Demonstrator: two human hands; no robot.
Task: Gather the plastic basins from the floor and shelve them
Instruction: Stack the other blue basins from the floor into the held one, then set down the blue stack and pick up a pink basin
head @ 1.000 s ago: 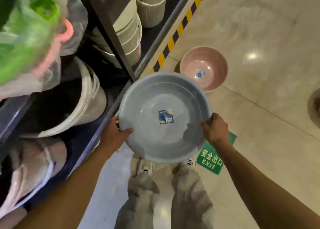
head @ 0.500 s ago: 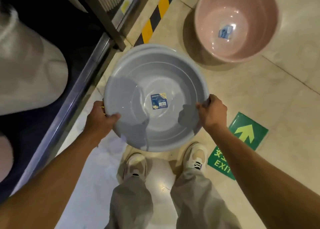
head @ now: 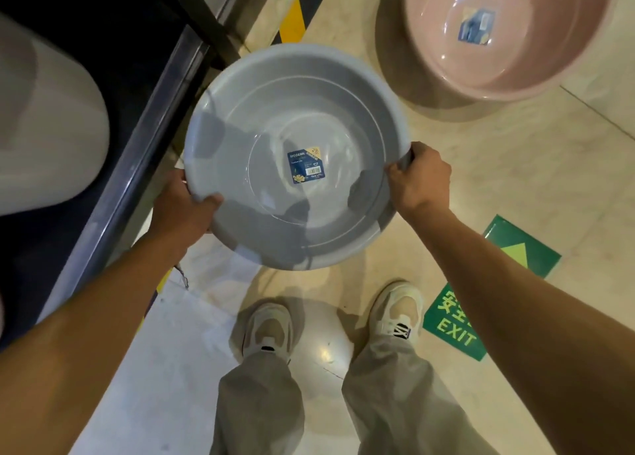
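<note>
I hold a round grey plastic basin (head: 275,118) level above the floor, a blue label stuck in its bottom. My left hand (head: 184,210) grips its rim at the lower left, thumb over the edge. On the opposite side my right hand (head: 421,178) is clenched around the rim. A pink basin (head: 536,73) with a similar label stands on the floor at the upper right, apart from the grey one. The dark shelf (head: 137,118) with its metal front edge runs along the left, close to the grey basin's left rim.
A pale rounded container (head: 48,131) sits on the shelf at the left. A black shelf post (head: 202,18) rises just beyond the grey basin. Yellow-black hazard tape (head: 302,11) marks the floor. A green EXIT sign (head: 481,296) lies by my right shoe (head: 398,313).
The view tilted downward and closer to the floor. The upper shelf goods left the frame, and the pink basin now appears larger at the upper right. Both hands kept their grip on the grey basin.
</note>
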